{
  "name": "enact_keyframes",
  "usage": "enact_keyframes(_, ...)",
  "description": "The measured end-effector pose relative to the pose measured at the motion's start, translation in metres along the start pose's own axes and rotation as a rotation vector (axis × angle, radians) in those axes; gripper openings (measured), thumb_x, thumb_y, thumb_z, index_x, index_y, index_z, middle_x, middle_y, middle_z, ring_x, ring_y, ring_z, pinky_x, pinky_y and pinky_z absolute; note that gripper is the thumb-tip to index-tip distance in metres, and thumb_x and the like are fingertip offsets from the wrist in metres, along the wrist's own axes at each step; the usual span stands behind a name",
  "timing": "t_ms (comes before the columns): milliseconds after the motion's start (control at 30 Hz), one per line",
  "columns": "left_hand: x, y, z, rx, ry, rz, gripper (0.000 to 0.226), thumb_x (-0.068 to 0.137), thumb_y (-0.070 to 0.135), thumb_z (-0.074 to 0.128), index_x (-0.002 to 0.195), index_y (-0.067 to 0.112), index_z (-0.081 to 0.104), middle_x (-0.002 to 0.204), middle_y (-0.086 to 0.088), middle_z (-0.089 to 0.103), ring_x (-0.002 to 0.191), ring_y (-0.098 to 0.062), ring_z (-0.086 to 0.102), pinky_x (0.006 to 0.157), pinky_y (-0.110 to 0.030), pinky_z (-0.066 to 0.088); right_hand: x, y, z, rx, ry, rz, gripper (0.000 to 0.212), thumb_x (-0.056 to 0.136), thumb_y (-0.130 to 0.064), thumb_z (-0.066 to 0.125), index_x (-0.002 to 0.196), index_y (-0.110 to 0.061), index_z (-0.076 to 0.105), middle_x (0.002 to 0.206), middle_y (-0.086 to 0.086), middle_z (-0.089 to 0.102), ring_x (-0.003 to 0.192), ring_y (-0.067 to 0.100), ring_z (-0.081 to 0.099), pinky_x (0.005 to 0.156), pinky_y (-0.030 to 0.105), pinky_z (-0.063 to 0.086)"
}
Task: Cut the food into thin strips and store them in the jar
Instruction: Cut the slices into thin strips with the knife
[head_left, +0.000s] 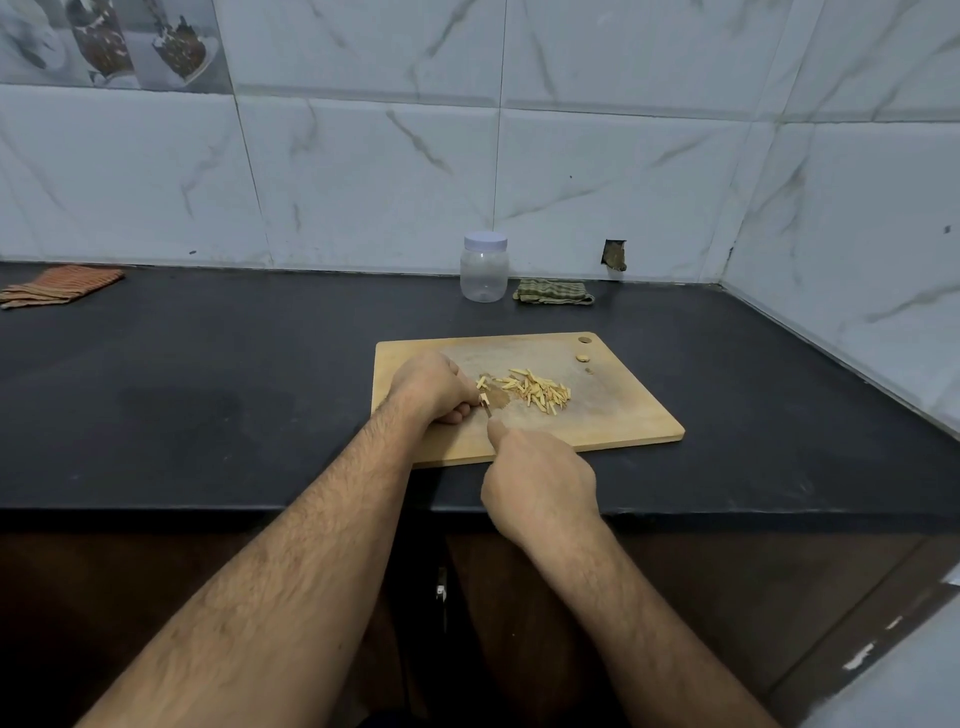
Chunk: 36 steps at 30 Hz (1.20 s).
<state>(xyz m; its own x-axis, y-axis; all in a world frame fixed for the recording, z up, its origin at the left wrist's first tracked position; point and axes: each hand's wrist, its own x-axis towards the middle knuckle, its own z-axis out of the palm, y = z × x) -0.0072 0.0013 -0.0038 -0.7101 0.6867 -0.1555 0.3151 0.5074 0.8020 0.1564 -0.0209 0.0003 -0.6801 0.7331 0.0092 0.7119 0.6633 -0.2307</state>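
Observation:
A wooden cutting board (613, 415) lies on the black counter. A heap of thin pale yellow strips (537, 395) sits in its middle. My left hand (431, 387) pinches a small piece of the food (484, 399) at the board's left side. My right hand (540, 483) grips a knife at the board's near edge; only a short part of the blade (488, 410) shows, touching the held piece. A clear plastic jar (484, 269) with a white lid on stands upright at the back by the wall, apart from both hands.
A green checked cloth (553, 292) lies right of the jar. A striped orange cloth (57, 286) lies at the counter's far left. Two small food scraps (583, 358) rest near the board's hanging hole. Tiled walls close the back and right.

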Motion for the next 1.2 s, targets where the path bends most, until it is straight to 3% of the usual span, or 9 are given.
enact_keyframes(67, 0.001, 0.000, 0.000, 0.001, 0.001, 0.001, 0.009, 0.083, 0.013, 0.074, 0.088, 0.006, 0.077, 0.059, -0.001, 0.066, 0.053, -0.013, 0.057, 0.083, -0.035, 0.058, -0.001, 0.002, -0.001, 0.015, 0.001, 0.006, 0.062, 0.093, -0.010, 0.048, 0.150, -0.030, 0.033, 0.115, 0.005, 0.063, 0.105, 0.025, 0.058, 0.069, 0.034, 0.042)
enact_keyframes(200, 0.003, -0.002, 0.001, 0.003, 0.000, 0.003, 0.010, 0.082, 0.013, 0.075, 0.089, 0.006, 0.076, 0.060, -0.001, 0.068, 0.052, -0.013, 0.057, 0.082, -0.035, 0.059, 0.004, 0.007, -0.005, 0.060, 0.044, 0.023, 0.050, 0.092, -0.010, 0.046, 0.139, -0.028, 0.046, 0.115, 0.004, 0.063, 0.106, 0.025, 0.057, 0.071, 0.033, 0.042)
enact_keyframes(333, 0.003, -0.005, 0.000, -0.018, -0.010, 0.018, 0.007, 0.085, 0.011, 0.073, 0.087, 0.005, 0.076, 0.062, -0.002, 0.067, 0.050, -0.012, 0.057, 0.080, -0.034, 0.059, 0.005, 0.011, -0.003, 0.102, 0.064, 0.037, 0.053, 0.095, -0.013, 0.043, 0.146, -0.029, 0.041, 0.123, 0.003, 0.062, 0.113, 0.025, 0.056, 0.079, 0.035, 0.045)
enact_keyframes(500, -0.002, -0.008, -0.007, -0.127, -0.071, 0.035, 0.017, 0.092, 0.009, 0.066, 0.075, 0.007, 0.070, 0.058, -0.004, 0.066, 0.045, -0.009, 0.056, 0.056, -0.021, 0.054, 0.005, 0.012, -0.005, 0.131, 0.095, 0.018, 0.058, 0.096, -0.014, 0.042, 0.151, -0.032, 0.035, 0.131, 0.000, 0.060, 0.117, 0.023, 0.055, 0.086, 0.036, 0.047)
enact_keyframes(633, -0.008, -0.017, -0.008, -0.243, 0.006, 0.085, 0.022, 0.093, 0.006, 0.058, 0.073, 0.006, 0.068, 0.051, -0.001, 0.061, 0.038, -0.008, 0.049, 0.045, -0.018, 0.046, 0.006, 0.009, -0.005, 0.132, 0.078, -0.018, 0.056, 0.095, -0.016, 0.042, 0.148, -0.035, 0.039, 0.135, -0.002, 0.059, 0.119, 0.021, 0.055, 0.089, 0.036, 0.047)
enact_keyframes(733, -0.010, -0.024, -0.004, -0.252, 0.183, 0.139, 0.018, 0.092, 0.014, 0.057, 0.080, 0.012, 0.070, 0.057, 0.004, 0.061, 0.046, -0.008, 0.050, 0.052, -0.022, 0.045, 0.008, 0.012, -0.005, 0.107, 0.055, -0.018, 0.055, 0.095, -0.016, 0.042, 0.146, -0.036, 0.042, 0.134, -0.002, 0.060, 0.118, 0.021, 0.056, 0.088, 0.036, 0.047)
enact_keyframes(867, -0.014, -0.024, 0.000, -0.203, 0.323, 0.191, 0.017, 0.091, 0.017, 0.056, 0.083, 0.022, 0.070, 0.079, 0.014, 0.064, 0.074, -0.009, 0.058, 0.070, -0.025, 0.045, 0.014, 0.021, -0.014, 0.079, 0.058, 0.047, 0.056, 0.096, -0.015, 0.041, 0.148, -0.036, 0.040, 0.132, -0.001, 0.060, 0.117, 0.023, 0.056, 0.087, 0.035, 0.047)
enact_keyframes(1033, -0.014, -0.026, 0.001, -0.122, 0.414, 0.178, 0.023, 0.091, 0.012, 0.051, 0.100, 0.019, 0.071, 0.097, 0.008, 0.066, 0.090, -0.011, 0.057, 0.078, -0.022, 0.041, 0.023, 0.003, -0.015, 0.121, 0.033, -0.011, 0.064, 0.093, -0.012, 0.042, 0.150, -0.042, 0.035, 0.143, -0.005, 0.054, 0.121, 0.022, 0.055, 0.084, 0.032, 0.046)
enact_keyframes(1200, -0.014, -0.031, 0.001, -0.024, 0.524, 0.152, 0.030, 0.091, 0.011, 0.052, 0.111, 0.021, 0.071, 0.112, 0.004, 0.070, 0.105, -0.018, 0.062, 0.085, -0.027, 0.046, 0.038, 0.001, -0.021, 0.059, -0.002, 0.013, 0.057, 0.093, -0.012, 0.042, 0.145, -0.033, 0.046, 0.131, 0.002, 0.061, 0.115, 0.023, 0.058, 0.080, 0.032, 0.045)
